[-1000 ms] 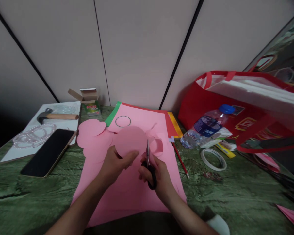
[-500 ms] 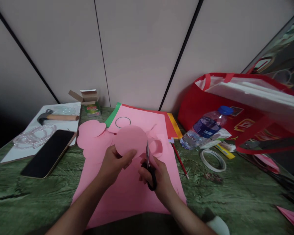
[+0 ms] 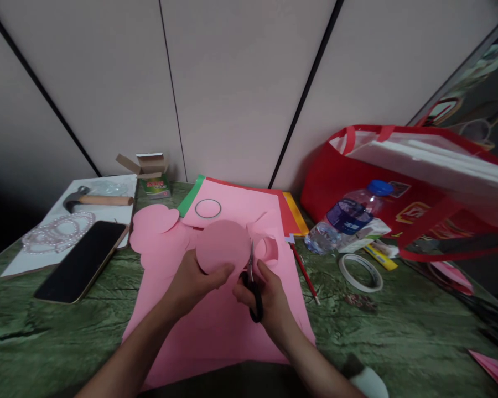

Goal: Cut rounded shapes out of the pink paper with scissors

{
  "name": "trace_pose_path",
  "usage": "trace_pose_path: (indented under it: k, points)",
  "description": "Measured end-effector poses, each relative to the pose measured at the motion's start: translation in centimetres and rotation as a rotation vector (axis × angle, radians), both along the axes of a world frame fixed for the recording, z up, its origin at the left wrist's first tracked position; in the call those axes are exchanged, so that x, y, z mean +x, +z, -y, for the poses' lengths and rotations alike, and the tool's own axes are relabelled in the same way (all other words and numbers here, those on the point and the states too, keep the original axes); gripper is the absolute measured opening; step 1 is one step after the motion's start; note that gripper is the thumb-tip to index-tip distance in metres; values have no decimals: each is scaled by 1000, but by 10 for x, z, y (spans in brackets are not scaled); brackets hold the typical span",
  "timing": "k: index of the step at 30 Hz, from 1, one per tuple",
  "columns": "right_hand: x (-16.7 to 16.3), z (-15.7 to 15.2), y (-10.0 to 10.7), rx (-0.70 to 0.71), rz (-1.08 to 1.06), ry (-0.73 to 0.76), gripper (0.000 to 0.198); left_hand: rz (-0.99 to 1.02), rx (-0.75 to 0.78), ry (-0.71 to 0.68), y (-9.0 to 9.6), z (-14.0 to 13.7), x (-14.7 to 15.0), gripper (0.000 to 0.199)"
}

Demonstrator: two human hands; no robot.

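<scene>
We are pinching a pink paper circle [image 3: 223,246] in our left grip [image 3: 193,284], above the pink sheets [image 3: 228,342] on the table [image 3: 336,323], while our right grip [image 3: 271,296] is clasping scissors [image 3: 256,304] (black-handled ones) near the circle's right edge.

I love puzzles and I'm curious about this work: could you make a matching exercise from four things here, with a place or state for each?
1. Scissors
2. Pink paper disc
3. Hammer
4. Bottle

A. Lying on a white sheet
B. Topped with a blue cap
C. In the right hand
D. In the left hand

Pairs: 1-C, 2-D, 3-A, 4-B
</scene>
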State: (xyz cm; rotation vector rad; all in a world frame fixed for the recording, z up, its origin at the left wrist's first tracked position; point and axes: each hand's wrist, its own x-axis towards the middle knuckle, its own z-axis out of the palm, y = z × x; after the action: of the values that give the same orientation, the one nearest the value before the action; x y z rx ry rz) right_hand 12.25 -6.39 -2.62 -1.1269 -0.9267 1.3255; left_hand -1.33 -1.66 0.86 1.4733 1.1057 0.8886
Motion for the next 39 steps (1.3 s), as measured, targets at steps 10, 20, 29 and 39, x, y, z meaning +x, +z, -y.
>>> trace_pose_path:
  k: [10,20,29,39]
  points:
    - [-1,-2,-1,28,48,-20,29,-3,-3,-9,-1,-2,0,18]
    - [-3,-2,13,26,125,-49,18,9,-3,4,-3,-3,-1,19]
    - [-2,-2,7,-76,90,-59,23,62,-17,29,-4,-4,-1,29]
    - [-1,-1,3,-30,89,-51,23,147,-60,76,-9,-5,-1,31]
